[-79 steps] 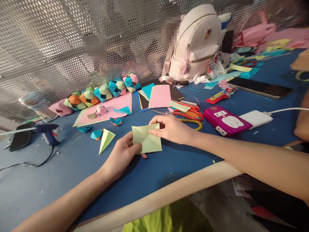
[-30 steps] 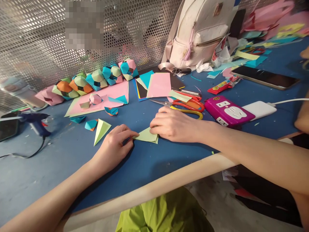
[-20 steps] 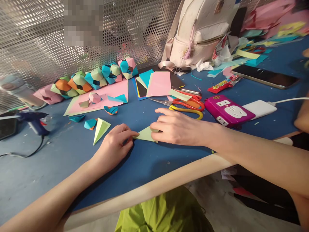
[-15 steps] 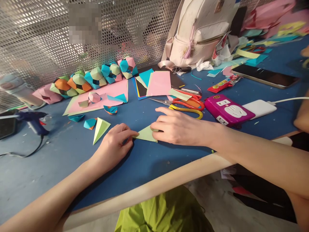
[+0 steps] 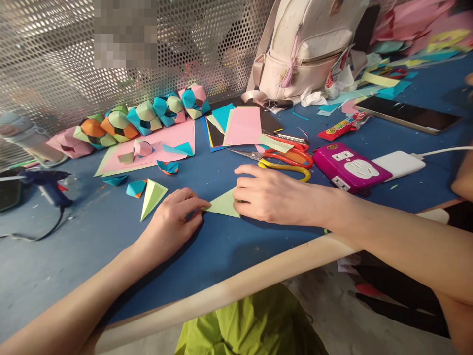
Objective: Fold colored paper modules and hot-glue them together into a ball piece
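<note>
A pale green sheet of paper (image 5: 223, 204), folded into a triangle, lies flat on the blue table between my hands. My left hand (image 5: 176, 216) is closed, its fingertips pinching the paper's left corner. The curled fingers of my right hand (image 5: 265, 195) press on the right side of the sheet and hide that edge; its index finger is lifted off. Left of my left hand lies a creased green paper kite shape (image 5: 152, 198). Small blue and orange folded pieces (image 5: 136, 188) sit beyond it. Orange-handled scissors (image 5: 286, 157) lie just past my right hand.
Colourful paper balls (image 5: 140, 117) line the mesh panel. A glue gun (image 5: 50, 186) with its cord lies left. A purple power adapter (image 5: 351, 167), phone (image 5: 408, 114) and candy wrapper (image 5: 342, 125) are right, below a white backpack (image 5: 314, 54). Someone's arm (image 5: 464, 175) shows at the right edge.
The green sheet, held up open and square at first, is now folded into a triangle on the table. My right fingers have pressed its layers flat and spread slightly; my left hand keeps its corner.
</note>
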`<state>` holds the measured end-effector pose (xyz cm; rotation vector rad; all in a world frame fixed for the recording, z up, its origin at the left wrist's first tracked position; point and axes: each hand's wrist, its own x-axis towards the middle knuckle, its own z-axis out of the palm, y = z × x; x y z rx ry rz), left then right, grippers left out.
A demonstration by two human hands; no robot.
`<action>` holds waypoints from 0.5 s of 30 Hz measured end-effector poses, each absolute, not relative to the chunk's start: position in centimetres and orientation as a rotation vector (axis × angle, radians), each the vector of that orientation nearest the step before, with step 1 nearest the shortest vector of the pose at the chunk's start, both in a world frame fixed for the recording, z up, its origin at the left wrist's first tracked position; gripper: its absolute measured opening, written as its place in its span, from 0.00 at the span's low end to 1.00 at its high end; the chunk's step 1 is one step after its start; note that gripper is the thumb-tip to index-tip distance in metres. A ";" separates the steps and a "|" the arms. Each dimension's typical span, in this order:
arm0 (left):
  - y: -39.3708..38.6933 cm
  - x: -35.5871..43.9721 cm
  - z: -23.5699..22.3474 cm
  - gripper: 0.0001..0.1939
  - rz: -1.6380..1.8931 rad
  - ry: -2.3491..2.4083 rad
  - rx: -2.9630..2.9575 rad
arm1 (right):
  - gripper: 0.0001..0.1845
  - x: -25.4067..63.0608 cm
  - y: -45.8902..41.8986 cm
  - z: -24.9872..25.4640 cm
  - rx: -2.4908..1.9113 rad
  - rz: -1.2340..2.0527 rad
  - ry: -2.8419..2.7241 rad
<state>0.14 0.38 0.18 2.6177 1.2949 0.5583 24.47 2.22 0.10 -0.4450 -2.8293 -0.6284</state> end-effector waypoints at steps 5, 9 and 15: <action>0.4 0.1 0.3 0.13 0.568 1.289 2.625 | 0.16 24.4 2.1 0.3 -0.469 -0.621 -2.860; 0.4 0.1 0.3 0.13 0.552 1.294 2.627 | 0.16 24.4 2.0 0.3 -0.477 -0.617 -2.869; 0.6 -0.1 0.3 0.14 0.544 1.287 2.628 | 0.15 24.4 1.9 0.5 -0.489 -0.574 -2.917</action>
